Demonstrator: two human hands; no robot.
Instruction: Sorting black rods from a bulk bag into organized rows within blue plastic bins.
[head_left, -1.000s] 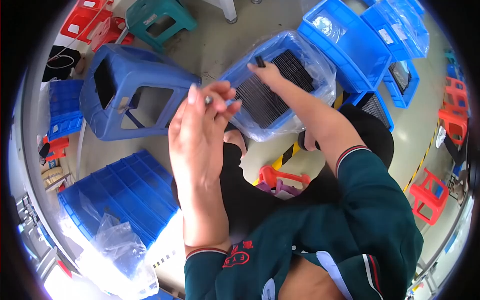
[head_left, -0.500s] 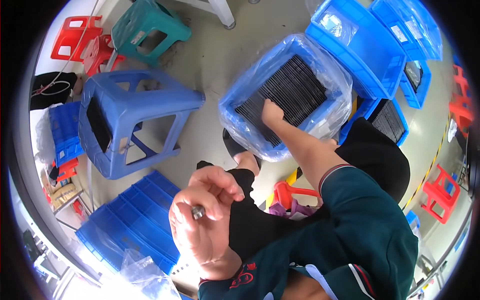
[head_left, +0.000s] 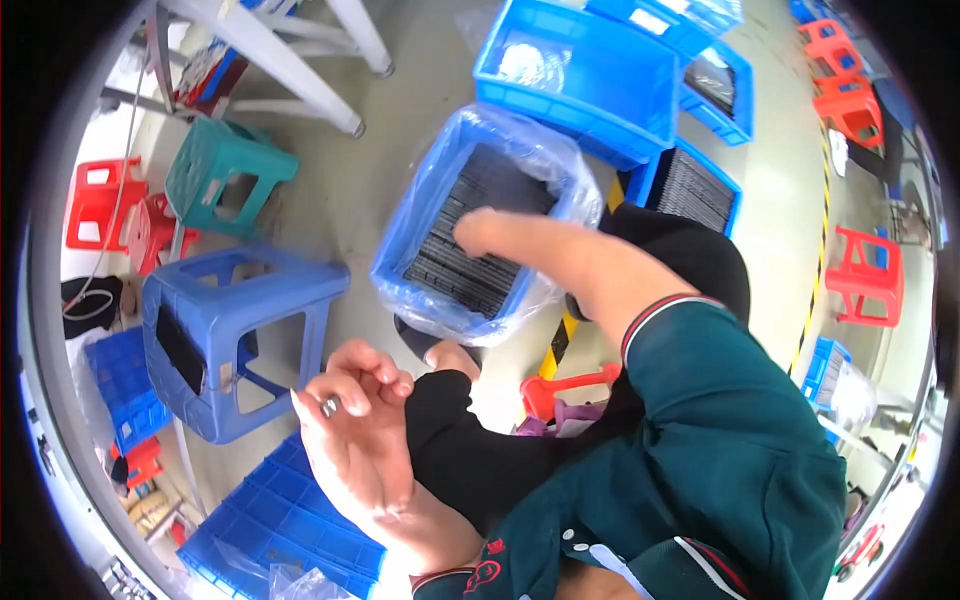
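My right hand (head_left: 480,232) reaches into a blue bin (head_left: 392,262) lined with clear plastic, closed and resting on the rows of thin black strips (head_left: 462,275) packed inside. Its fingertips are hidden, so I cannot tell what they grip. Nearer and to the left, my left hand (head_left: 355,435) is raised palm up with curled fingers. Between them sits a small round metal piece (head_left: 330,406), its full shape hidden.
An open blue bin (head_left: 600,75) and a blue bin of black parts (head_left: 690,190) stand behind and right. A blue stool (head_left: 215,330) and green stool (head_left: 215,175) are at left. Blue crates (head_left: 280,515) lie lower left; a red stool (head_left: 540,395) is between my legs.
The whole view has swung, so the bin and stools appear further left. My right hand stays in the bin, slightly further right over the black strips. My left hand keeps the metal piece.
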